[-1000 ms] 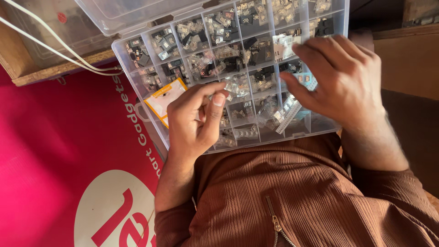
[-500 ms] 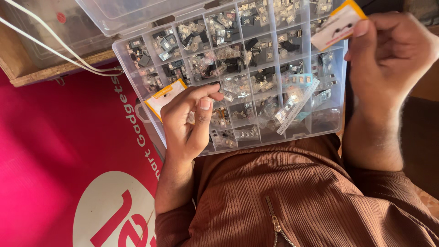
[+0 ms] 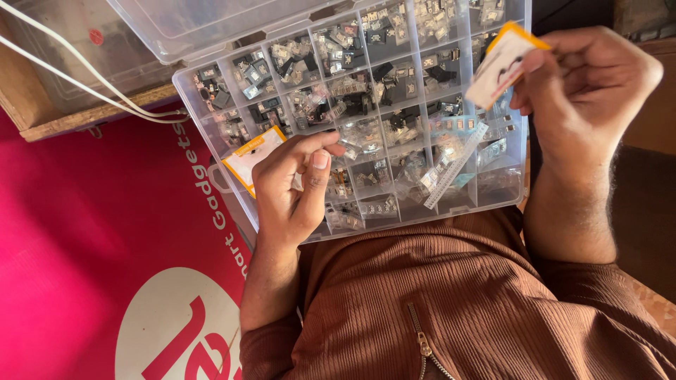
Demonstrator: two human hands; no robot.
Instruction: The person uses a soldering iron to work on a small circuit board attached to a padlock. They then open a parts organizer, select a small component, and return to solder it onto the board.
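A clear plastic compartment box (image 3: 493, 193) rests on my lap, its cells full of small electronic parts in little bags. My right hand (image 3: 584, 91) is raised over the box's right side and pinches a small white packet with an orange edge (image 3: 501, 65). My left hand (image 3: 292, 186) lies on the box's near left corner with its fingers curled and the thumb pressed against the index finger. Nothing shows between those fingers. A second white packet with an orange edge (image 3: 250, 158) lies under that hand. A strip of parts (image 3: 454, 165) lies slantwise across the cells.
The box's open clear lid (image 3: 211, 24) stands at the top. A wooden tray (image 3: 77, 119) with white cables (image 3: 91, 88) sits at upper left. A red mat with white lettering (image 3: 91, 246) covers the left. My brown ribbed zip top (image 3: 451, 309) fills the bottom.
My right hand has lifted off the box's cells, taken up the orange-edged packet and swung it to the upper right. My left hand has stayed on the box's corner, its fingers curling a little.
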